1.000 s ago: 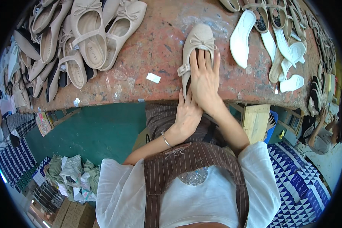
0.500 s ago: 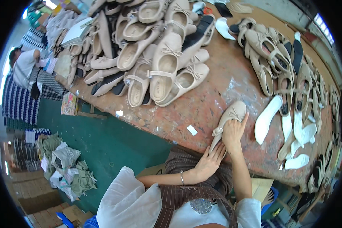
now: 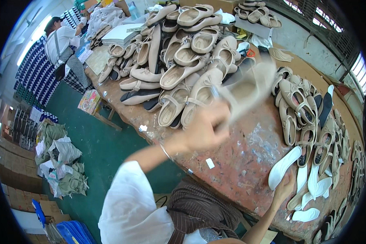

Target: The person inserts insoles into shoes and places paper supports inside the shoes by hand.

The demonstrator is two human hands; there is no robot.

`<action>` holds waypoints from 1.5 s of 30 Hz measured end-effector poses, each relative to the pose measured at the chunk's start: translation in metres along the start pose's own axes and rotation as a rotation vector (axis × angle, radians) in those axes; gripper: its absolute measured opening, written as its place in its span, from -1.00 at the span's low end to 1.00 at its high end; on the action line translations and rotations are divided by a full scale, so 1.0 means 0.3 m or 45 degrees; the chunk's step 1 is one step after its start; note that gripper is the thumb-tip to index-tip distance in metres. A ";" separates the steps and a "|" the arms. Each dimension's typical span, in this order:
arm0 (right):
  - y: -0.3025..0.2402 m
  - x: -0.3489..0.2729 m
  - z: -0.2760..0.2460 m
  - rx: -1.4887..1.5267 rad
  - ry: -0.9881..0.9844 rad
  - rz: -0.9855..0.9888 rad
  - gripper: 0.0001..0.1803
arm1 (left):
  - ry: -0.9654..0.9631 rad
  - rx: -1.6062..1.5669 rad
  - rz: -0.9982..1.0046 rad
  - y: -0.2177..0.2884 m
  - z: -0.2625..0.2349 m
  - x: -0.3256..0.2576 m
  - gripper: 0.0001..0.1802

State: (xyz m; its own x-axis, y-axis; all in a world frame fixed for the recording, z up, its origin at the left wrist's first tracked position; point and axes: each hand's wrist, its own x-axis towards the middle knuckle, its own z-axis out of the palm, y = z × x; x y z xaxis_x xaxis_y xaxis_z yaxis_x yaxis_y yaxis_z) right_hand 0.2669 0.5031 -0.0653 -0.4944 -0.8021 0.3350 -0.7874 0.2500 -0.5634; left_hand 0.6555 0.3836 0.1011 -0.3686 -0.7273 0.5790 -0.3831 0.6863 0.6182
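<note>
My left hand [image 3: 207, 128] is closed around one end of a beige shoe [image 3: 248, 91], raised over the table in front of the shoe pile. Motion smears the shoe and the fingers. At the right, my right hand [image 3: 285, 188] reaches to the near end of a white insole [image 3: 284, 168] and grips it there, with its fingers partly hidden. More white insoles [image 3: 313, 183] lie just beyond that hand, some sticking out of unfinished beige shoes [image 3: 303, 138].
A large heap of beige shoes [image 3: 183, 61] covers the left of the worktable [image 3: 248, 162]. A small white tag [image 3: 210, 163] lies near the table edge. On the green floor sits a pile of cloth bags [image 3: 63, 162]. Another person [image 3: 65, 49] stands at the far left.
My left hand has lifted the shoe off the table, up and toward the heap. My right hand has left that shoe and moved right to the white insole. The view has shifted.
</note>
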 end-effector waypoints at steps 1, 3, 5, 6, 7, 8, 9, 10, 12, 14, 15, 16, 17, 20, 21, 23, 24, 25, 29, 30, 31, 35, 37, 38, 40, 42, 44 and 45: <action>0.011 -0.004 0.006 0.005 0.007 -0.002 -0.57 | 0.223 0.074 0.085 -0.013 -0.081 0.092 -0.77; 0.002 -0.012 0.024 -0.183 -0.134 0.242 -0.50 | 0.366 0.502 0.176 -0.049 -0.297 0.287 -0.77; 0.022 -0.006 0.039 -0.218 -0.218 0.307 -0.45 | 0.293 0.970 0.200 -0.101 -0.499 0.485 -0.63; 0.008 -0.004 0.054 -0.280 -0.172 0.244 -0.43 | 0.269 1.005 -0.061 -0.163 -0.608 0.573 -0.50; 0.007 0.001 0.061 -0.375 -0.119 0.200 -0.42 | -0.023 0.863 -0.563 -0.147 -0.644 0.693 -0.43; -0.008 0.009 0.077 -0.366 -0.115 0.207 -0.42 | 0.026 0.984 -0.608 -0.307 -0.729 0.768 -0.35; -0.021 0.021 0.096 -0.337 -0.131 0.218 -0.40 | 0.070 1.099 -0.655 -0.459 -0.777 0.816 -0.27; -0.008 0.031 0.075 -0.369 -0.121 0.268 -0.37 | 0.304 1.636 -0.373 -0.483 -0.616 0.786 -0.28; -0.093 0.046 0.132 -0.216 -0.184 0.277 -0.31 | 0.336 1.388 -0.299 -0.775 -0.825 0.735 -0.11; -0.023 0.051 0.130 -0.280 -0.101 0.333 -0.23 | -0.002 1.518 -0.790 -0.828 -0.580 0.749 -0.05; -0.020 0.058 0.128 -0.291 -0.098 0.332 -0.23 | 0.007 1.599 -0.852 -0.848 -0.570 0.742 -0.01; -0.022 0.064 0.125 -0.183 -0.143 0.394 -0.21 | 0.158 1.548 -0.795 -0.881 -0.595 0.729 -0.03; -0.020 0.070 0.126 -0.074 -0.191 0.455 -0.19 | 0.189 1.466 -0.863 -0.909 -0.641 0.744 -0.09; 0.057 0.065 0.121 0.070 -0.148 0.448 -0.17 | 0.197 1.476 -0.924 -0.996 -0.655 0.764 -0.17; 0.061 0.067 0.133 0.151 -0.120 0.421 -0.25 | 0.175 1.525 -0.825 -1.044 -0.743 0.759 -0.18; 0.112 0.090 0.130 0.441 -0.264 0.619 -0.40 | 0.182 1.674 -0.741 -1.150 -0.854 0.764 -0.22; 0.105 0.100 0.086 0.621 -0.291 0.721 -0.55 | 0.223 1.635 -0.838 -1.173 -0.723 0.782 -0.23; 0.110 0.101 0.056 0.661 -0.257 0.721 -0.59 | 0.265 1.606 -0.925 -1.148 -0.604 0.813 -0.24; 0.040 0.150 0.050 0.721 -0.247 0.830 -0.66 | 0.453 1.781 -1.046 -1.256 -0.742 0.736 -0.30; 0.057 0.140 0.046 0.823 -0.190 0.847 -0.64 | 0.422 1.815 -1.060 -1.295 -0.718 0.745 -0.35; 0.121 0.114 0.045 0.937 -0.205 0.921 -0.62 | 0.410 1.788 -1.013 -1.326 -0.767 0.743 -0.37; 0.081 0.122 0.059 1.521 -0.115 1.102 -0.42 | 0.090 1.536 -0.536 -1.269 -1.121 0.769 -0.31; 0.106 0.101 0.058 1.602 -0.158 1.067 -0.31 | 0.290 1.312 -0.485 -1.212 -1.049 0.760 -0.29; 0.075 0.104 0.030 1.631 -0.071 1.090 -0.25 | 0.432 1.064 -0.614 -1.176 -0.750 0.773 -0.28; 0.045 0.123 0.032 1.810 -0.046 1.061 -0.12 | 0.523 1.468 -0.275 -0.931 -0.365 0.801 -0.35; 0.038 0.134 0.049 1.941 -0.098 1.049 0.07 | 0.272 1.114 0.233 -0.629 0.058 0.815 -0.53; 0.048 0.130 0.031 2.025 -0.194 0.999 0.12 | -0.029 0.283 -0.012 -0.376 0.455 0.797 -0.79; 0.028 0.128 0.013 2.052 -0.197 0.983 0.16 | -0.123 0.168 0.299 -0.407 0.589 0.790 -0.84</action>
State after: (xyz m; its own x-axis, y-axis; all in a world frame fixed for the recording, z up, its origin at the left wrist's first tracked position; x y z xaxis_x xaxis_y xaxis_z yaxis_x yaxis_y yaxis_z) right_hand 0.2427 0.4722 -0.0599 -0.4291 -0.8339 -0.3471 0.7270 -0.0908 -0.6806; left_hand 0.4654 0.1285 0.0689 -0.5368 -0.5484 0.6412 -0.3822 0.8355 0.3947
